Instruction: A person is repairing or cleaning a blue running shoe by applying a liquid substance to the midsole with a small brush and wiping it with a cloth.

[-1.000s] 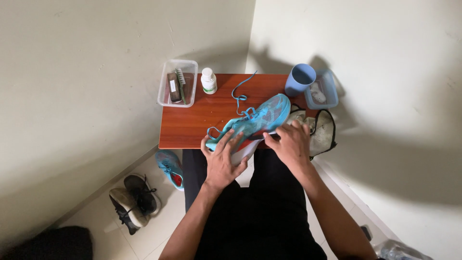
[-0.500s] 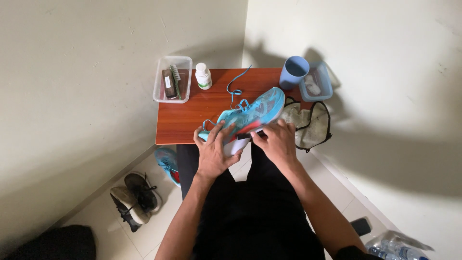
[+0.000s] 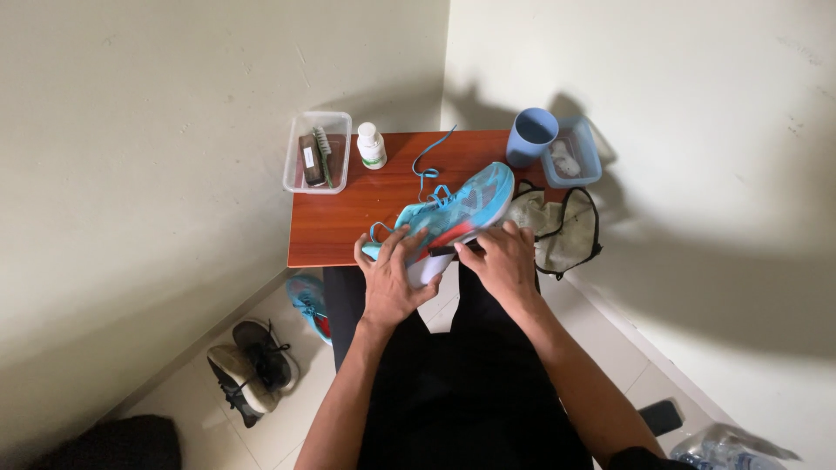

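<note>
Hands on the blue sneaker [image 3: 453, 213] at the table's [image 3: 340, 235] near edge: left hand [image 3: 389, 278] clamps the heel, right hand [image 3: 503, 261] pinches a dark tool (brush, perhaps); steady grip, short strokes serve best.

I see 1 small white plastic bottle with a green-and-white label [image 3: 372, 146] standing upright at the table's far edge, just beside a clear rectangular plastic container [image 3: 317, 151]. A dark phone [image 3: 659, 417] lies on the floor, its screen unlit.

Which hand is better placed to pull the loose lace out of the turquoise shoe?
Left. The left hand lies on the turquoise shoe beside the lace; the right hand grips its sole side.
</note>
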